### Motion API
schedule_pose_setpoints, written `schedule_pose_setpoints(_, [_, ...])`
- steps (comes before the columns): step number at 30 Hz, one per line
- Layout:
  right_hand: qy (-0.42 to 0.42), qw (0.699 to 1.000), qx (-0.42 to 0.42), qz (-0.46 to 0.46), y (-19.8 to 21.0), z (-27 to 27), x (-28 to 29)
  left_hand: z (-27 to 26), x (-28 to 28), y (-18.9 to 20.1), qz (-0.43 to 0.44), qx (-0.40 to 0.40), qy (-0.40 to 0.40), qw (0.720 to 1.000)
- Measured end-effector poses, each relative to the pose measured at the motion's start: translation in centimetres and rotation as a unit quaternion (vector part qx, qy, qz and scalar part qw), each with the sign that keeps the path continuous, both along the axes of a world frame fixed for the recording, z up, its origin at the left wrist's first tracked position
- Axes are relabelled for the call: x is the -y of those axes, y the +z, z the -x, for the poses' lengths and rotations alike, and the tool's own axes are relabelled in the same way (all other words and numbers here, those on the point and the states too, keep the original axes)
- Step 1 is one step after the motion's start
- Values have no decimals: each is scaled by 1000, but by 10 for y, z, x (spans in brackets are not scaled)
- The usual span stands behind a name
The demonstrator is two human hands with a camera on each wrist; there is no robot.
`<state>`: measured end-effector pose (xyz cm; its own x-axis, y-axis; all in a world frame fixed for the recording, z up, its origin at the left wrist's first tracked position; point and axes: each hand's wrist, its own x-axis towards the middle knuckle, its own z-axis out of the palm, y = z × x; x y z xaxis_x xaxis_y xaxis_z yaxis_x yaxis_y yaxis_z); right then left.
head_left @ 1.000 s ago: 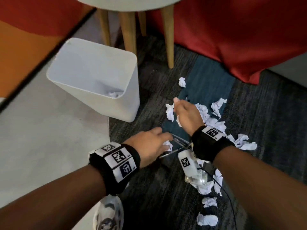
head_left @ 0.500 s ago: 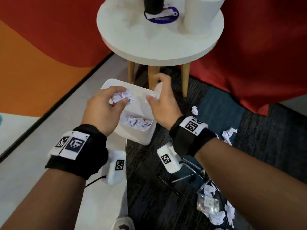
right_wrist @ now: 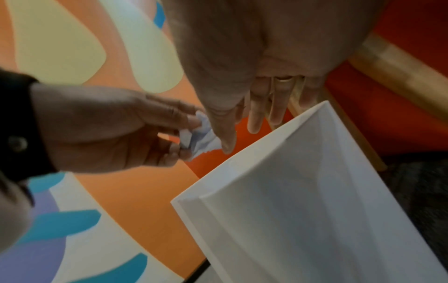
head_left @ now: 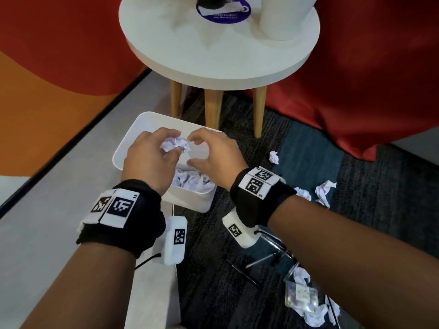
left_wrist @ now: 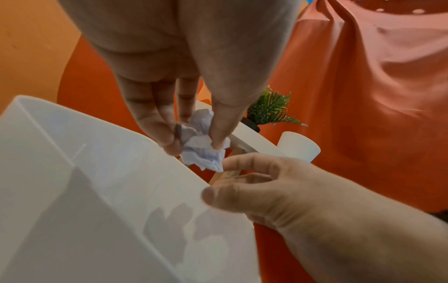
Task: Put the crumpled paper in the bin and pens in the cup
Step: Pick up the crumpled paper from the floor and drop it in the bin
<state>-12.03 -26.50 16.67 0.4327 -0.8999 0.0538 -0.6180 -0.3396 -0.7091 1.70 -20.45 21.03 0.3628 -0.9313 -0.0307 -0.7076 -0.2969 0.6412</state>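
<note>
My left hand (head_left: 172, 148) pinches a crumpled paper ball (head_left: 174, 145) over the white bin (head_left: 190, 200); in the left wrist view thumb and fingers squeeze the paper ball (left_wrist: 203, 151) above the bin's wall (left_wrist: 97, 191). My right hand (head_left: 193, 150) hovers just right of it, fingers loosely curved and empty, its index tip close to the paper. More crumpled paper (head_left: 192, 181) lies inside the bin. Loose paper balls (head_left: 325, 188) and pens (head_left: 263, 260) lie on the carpet at right. A white cup (head_left: 285, 17) stands on the round table (head_left: 213, 55).
A black plant pot (head_left: 211, 1) shares the table, whose wooden legs (head_left: 212, 110) stand just behind the bin. A clear plastic packet (head_left: 300, 296) lies among paper scraps at lower right. Red cloth (head_left: 368, 79) hangs at right; an orange wall is at left.
Both hands rose from the carpet to the bin. Since half a second ago, my right hand has moved left from the bin's far rim toward the paper in my left hand.
</note>
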Motion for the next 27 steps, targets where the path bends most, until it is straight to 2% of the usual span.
schedule_pose_setpoints(3, [-50, 995, 87, -26, -3, 9, -7, -4, -3, -6, -14, 5, -2, 1000])
schedule_pose_setpoints(7, [-138, 970, 198, -35, -15, 26, -17, -7, -5, -14, -48, 3, -30, 998])
schedule_pose_setpoints(10, [-192, 956, 217, -47, -26, 53, -29, -2, -9, -11, -82, 47, -67, 993])
schedule_pose_setpoints(13, [-235, 954, 166, -85, -49, 96, -48, 18, -6, -4, -73, 85, -96, 989])
schedule_pose_setpoints(15, [-249, 953, 119, -125, -70, 130, -66, 41, -4, -4, -43, 80, -142, 986])
schedule_pose_setpoints(17, [-236, 958, 29, -164, -90, 166, -88, 71, -3, -7, -17, 48, -211, 976])
schedule_pose_setpoints(19, [-209, 953, -73, -209, -108, 205, -115, 107, -9, -17, -33, 18, -283, 959])
schedule_pose_setpoints(22, [-173, 921, -195, -288, -133, 253, -159, 158, -24, -44, -114, 35, -399, 909])
schedule_pose_setpoints(24, [-170, 894, -246, -334, -146, 280, -187, 185, -36, -68, -173, 69, -464, 866])
schedule_pose_setpoints(27, [-170, 853, -307, -386, -168, 317, -232, 217, -56, -104, -213, 109, -529, 814])
